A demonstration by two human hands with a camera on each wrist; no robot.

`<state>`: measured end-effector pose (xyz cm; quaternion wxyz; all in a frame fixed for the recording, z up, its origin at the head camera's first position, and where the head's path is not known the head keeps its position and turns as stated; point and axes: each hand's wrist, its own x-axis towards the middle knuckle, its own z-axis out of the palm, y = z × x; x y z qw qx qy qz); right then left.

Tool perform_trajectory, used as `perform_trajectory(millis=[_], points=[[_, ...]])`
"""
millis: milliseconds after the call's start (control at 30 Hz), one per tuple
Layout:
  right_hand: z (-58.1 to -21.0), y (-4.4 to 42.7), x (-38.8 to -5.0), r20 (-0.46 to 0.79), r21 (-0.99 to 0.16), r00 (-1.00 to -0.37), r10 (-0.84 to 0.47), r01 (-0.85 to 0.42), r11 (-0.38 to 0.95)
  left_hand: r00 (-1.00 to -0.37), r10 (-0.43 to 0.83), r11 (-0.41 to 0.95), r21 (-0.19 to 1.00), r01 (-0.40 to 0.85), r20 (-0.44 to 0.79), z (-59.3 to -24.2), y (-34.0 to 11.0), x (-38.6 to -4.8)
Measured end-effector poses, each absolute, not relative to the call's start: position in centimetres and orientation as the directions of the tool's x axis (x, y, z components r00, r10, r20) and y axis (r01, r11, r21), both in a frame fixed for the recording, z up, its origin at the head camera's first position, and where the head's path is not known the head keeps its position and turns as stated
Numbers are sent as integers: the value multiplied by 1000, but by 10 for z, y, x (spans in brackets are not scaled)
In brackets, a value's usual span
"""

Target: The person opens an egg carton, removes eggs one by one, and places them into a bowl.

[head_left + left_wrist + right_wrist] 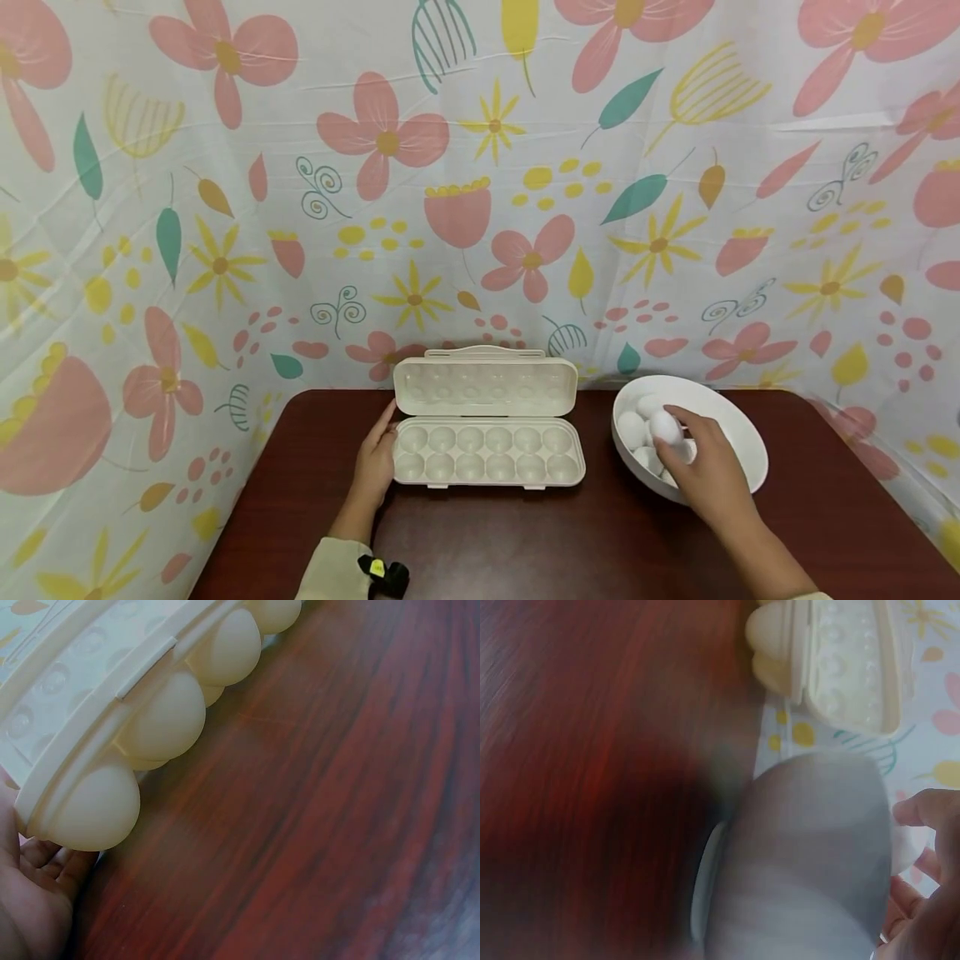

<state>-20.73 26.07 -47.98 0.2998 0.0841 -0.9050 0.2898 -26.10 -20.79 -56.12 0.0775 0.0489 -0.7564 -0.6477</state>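
A cream plastic egg box [489,452] lies with its lid [486,387] raised, and its two rows of round cups hold nothing. My left hand [373,467] holds the box's left end; in the left wrist view, fingers [56,862] reach behind and below the end cup. At the right, my right hand [708,467] pinches a white egg [665,427] between thumb and fingers, just above several other white eggs [633,430] in a white bowl [738,421]. The right wrist view shows the held egg [907,846] partly hidden by the bowl's side [802,855].
Everything stands on a dark reddish-brown table [495,542]. Behind it and at both sides hangs a white cloth [465,275] printed with flowers and leaves. The raised lid stands close to the cloth at the table's back edge.
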Motion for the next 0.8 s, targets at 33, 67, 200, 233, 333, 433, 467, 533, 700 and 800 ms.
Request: perform_trajectory(millis=[33,67,200,233,333,433,467,533,700,800], points=[[-480,264,-206,592,-466,-806,20,-321,825,-983,-176,157,987,26,54,-561,-208,-261],[-481,267,-205,591,-458,-806,20,-316,831,-983,-177,159,987,27,55,-561,-208,-261],[-481,276,-203,573,-445,-819,26,-285,849,-982,-179,182,983,33,66,-561,-207,-261],[-480,278,-203,567,-447,-823,27,-280,849,-982,-178,186,982,36,69,-561,-207,-261],[-479,282,-201,553,-445,-832,28,-267,855,-981,-176,197,980,42,77,-561,-207,-261],[-477,286,-201,548,-439,-836,25,-262,859,-981,-177,196,980,41,76,-561,-207,-261],[-476,288,-201,549,-437,-836,24,-262,861,-981,-178,198,979,41,77,-561,-207,-261],[-475,291,-201,545,-432,-838,22,-257,865,-981,-177,199,979,40,76,-561,-207,-261],[-475,301,-204,501,-419,-865,16,-227,879,-983,-169,196,980,39,73,-560,-207,-260],[-475,307,-206,463,-410,-886,3,-212,887,-984,-166,184,982,28,60,-552,-206,-256]])
